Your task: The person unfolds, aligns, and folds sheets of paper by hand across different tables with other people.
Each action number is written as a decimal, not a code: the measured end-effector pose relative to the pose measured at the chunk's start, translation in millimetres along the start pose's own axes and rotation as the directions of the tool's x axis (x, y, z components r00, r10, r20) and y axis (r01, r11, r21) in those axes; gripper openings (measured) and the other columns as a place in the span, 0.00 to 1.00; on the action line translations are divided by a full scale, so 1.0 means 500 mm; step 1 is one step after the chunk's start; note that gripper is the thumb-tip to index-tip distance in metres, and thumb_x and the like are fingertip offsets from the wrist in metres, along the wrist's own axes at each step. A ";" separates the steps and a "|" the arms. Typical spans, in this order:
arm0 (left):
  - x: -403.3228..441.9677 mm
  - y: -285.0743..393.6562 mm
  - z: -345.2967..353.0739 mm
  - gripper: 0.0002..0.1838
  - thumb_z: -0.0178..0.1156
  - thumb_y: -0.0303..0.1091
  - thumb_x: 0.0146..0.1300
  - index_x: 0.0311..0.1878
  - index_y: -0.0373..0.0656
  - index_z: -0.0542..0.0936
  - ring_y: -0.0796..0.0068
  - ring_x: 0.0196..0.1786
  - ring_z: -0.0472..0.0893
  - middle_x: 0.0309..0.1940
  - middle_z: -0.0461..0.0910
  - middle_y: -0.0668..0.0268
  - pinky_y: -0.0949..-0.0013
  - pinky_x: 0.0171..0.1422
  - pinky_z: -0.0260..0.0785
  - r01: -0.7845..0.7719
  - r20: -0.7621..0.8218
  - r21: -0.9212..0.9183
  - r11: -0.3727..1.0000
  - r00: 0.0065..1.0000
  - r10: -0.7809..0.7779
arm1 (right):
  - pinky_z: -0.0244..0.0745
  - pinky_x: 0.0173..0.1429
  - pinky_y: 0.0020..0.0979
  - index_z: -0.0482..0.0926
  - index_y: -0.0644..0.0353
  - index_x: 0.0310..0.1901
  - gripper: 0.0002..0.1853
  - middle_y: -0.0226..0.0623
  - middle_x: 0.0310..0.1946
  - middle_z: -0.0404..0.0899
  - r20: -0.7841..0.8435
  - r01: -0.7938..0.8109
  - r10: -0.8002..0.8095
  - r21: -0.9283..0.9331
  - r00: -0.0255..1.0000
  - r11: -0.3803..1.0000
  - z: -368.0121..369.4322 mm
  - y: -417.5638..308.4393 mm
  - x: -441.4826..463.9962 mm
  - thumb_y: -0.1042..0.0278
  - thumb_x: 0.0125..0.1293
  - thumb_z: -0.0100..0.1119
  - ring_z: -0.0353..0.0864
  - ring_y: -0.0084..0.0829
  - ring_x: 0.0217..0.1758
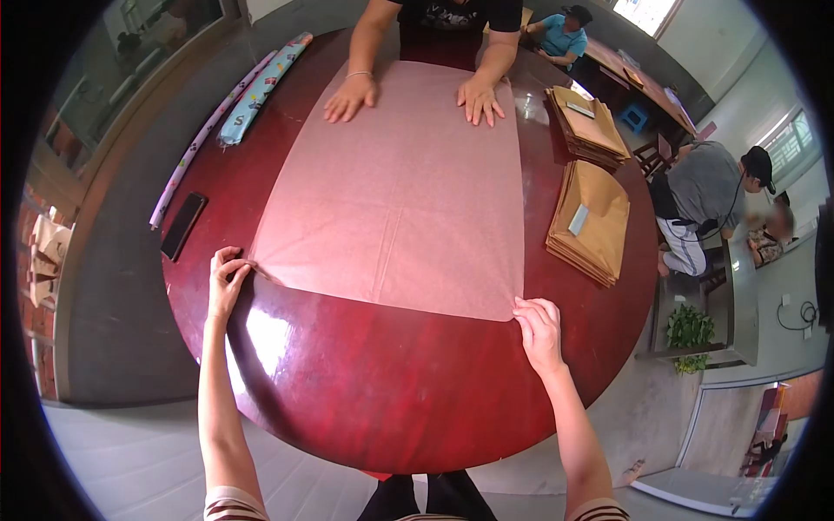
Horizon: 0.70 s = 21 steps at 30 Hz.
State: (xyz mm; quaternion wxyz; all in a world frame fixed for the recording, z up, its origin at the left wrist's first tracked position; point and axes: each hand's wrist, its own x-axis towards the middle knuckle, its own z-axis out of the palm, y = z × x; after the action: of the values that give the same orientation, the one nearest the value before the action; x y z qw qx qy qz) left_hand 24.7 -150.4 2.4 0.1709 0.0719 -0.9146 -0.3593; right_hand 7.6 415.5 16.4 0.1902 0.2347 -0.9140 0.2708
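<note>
A large thin pinkish sheet (400, 174) lies spread over the dark red round table (391, 382). My left hand (228, 276) pinches the sheet's near left corner, which is lifted a little off the table. At the near right corner, my right hand (539, 330) has its fingers closed on the sheet's edge. A faint crease runs through the near half of the sheet. Across the table, a person's two hands (352, 95) rest flat on the sheet's far part, one on each side, apart from mine.
Two stacks of brown paper envelopes (599, 217) sit at the right. On the left are a black phone (184, 227), a blue patterned roll (261, 91) and a long pale roll (204, 139). More people are at work behind, at the right.
</note>
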 end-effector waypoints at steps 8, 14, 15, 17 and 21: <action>0.002 -0.010 0.004 0.05 0.64 0.27 0.53 0.34 0.41 0.84 0.65 0.58 0.68 0.51 0.70 0.63 0.66 0.63 0.60 0.001 -0.028 -0.002 1.000 1.000 -0.001 | 0.67 0.54 0.36 0.77 0.60 0.32 0.04 0.35 0.41 0.81 -0.009 -0.005 0.005 0.015 1.000 1.000 -0.003 -0.005 0.002 0.78 0.55 0.58 0.75 0.37 0.46; 0.001 -0.002 0.002 0.05 0.64 0.27 0.53 0.34 0.41 0.84 0.65 0.57 0.68 0.51 0.70 0.63 0.66 0.63 0.60 0.009 -0.020 -0.007 1.000 1.000 -0.009 | 0.67 0.53 0.36 0.77 0.60 0.32 0.03 0.35 0.40 0.81 -0.020 0.003 -0.003 0.008 1.000 1.000 -0.002 -0.006 0.001 0.77 0.54 0.58 0.75 0.36 0.45; 0.001 -0.010 0.002 0.05 0.64 0.27 0.53 0.34 0.41 0.84 0.65 0.58 0.68 0.51 0.70 0.62 0.66 0.63 0.60 0.005 -0.019 -0.024 1.000 1.000 -0.005 | 0.67 0.53 0.36 0.77 0.60 0.32 0.03 0.35 0.40 0.81 -0.025 0.001 -0.001 0.010 1.000 1.000 -0.004 -0.007 0.002 0.77 0.54 0.58 0.75 0.36 0.45; 0.003 -0.008 0.005 0.05 0.64 0.27 0.53 0.34 0.40 0.84 0.65 0.58 0.68 0.51 0.70 0.62 0.66 0.63 0.60 -0.006 -0.023 -0.050 0.999 1.000 0.004 | 0.67 0.53 0.36 0.77 0.60 0.31 0.03 0.34 0.40 0.81 -0.028 -0.002 0.003 0.007 1.000 1.000 -0.005 -0.006 0.003 0.77 0.54 0.59 0.75 0.36 0.45; 0.000 -0.015 0.006 0.05 0.63 0.26 0.55 0.34 0.38 0.83 0.64 0.58 0.68 0.51 0.70 0.61 0.65 0.64 0.59 -0.013 -0.021 -0.047 0.999 1.000 0.012 | 0.68 0.53 0.35 0.77 0.60 0.31 0.03 0.34 0.40 0.81 -0.041 -0.002 0.003 0.012 0.999 1.000 -0.004 -0.005 0.002 0.78 0.53 0.59 0.75 0.36 0.45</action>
State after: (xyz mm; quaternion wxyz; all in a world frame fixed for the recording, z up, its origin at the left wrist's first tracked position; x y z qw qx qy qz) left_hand 23.6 -154.2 -4.5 0.1844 0.0661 -0.9044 -0.3791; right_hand 8.3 414.4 19.2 0.2073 0.2290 -0.9086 0.2813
